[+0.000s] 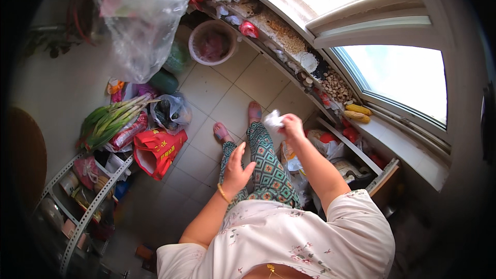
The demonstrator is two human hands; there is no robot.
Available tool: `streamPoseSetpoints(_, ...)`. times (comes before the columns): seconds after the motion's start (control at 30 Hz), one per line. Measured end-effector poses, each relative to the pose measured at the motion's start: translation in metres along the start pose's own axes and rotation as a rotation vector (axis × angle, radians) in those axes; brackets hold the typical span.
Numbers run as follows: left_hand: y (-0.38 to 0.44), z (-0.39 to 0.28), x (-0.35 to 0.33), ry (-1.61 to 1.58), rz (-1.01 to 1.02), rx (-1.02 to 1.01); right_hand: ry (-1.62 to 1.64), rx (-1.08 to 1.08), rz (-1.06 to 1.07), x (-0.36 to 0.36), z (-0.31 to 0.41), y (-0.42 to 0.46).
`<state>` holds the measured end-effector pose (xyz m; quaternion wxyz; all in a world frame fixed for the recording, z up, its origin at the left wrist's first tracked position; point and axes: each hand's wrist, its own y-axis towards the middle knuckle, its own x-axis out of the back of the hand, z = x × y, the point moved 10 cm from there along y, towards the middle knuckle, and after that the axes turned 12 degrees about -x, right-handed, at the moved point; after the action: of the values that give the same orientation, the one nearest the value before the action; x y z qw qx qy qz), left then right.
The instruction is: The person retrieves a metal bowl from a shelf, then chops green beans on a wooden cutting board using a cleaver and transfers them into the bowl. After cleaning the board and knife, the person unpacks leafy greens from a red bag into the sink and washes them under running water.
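Note:
A crumpled white wad [274, 120], perhaps a thin plastic bag or tissue, is pinched in the fingers of my right hand [293, 127]. That hand is raised to the right of my patterned trousers, over the floor tiles. My left hand [237, 169] hangs in front of my body with nothing in it, thumb apart from the fingers. Right of my legs stands a low shelf [343, 141] packed with plastic bags. Along the window runs a tiled sill [410, 155] holding two ears of dried corn [357, 113] and a heap of garlic-like pieces [336, 86].
A round tub [211, 61] stands on the tiles ahead. To the left are scallions [112, 120], a red bag [161, 153], a clear bag of dark vegetables [170, 111] and a perforated metal rack [83, 217]. A large clear plastic bag [143, 27] hangs at upper left.

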<state>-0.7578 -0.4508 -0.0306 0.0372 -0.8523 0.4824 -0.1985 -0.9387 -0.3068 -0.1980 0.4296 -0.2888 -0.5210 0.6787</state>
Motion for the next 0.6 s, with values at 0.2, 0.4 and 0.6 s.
streamPoseSetpoints(0.2, -0.041, 0.119, 0.016, -0.024, 0.015, 0.365, -0.438, 0.447, -1.153, 0.197, 0.063, 0.093)
streamPoseSetpoints(0.4, -0.076, 0.174, 0.007, -0.046, 0.068, 0.512, -0.916, 0.541, -0.948, 0.161, 0.106, 0.164)
streamPoseSetpoints(0.6, -0.097, 0.193, -0.003, -0.085, 0.040, 0.485, -1.342, 0.417, -0.610, 0.133, 0.088, 0.222)
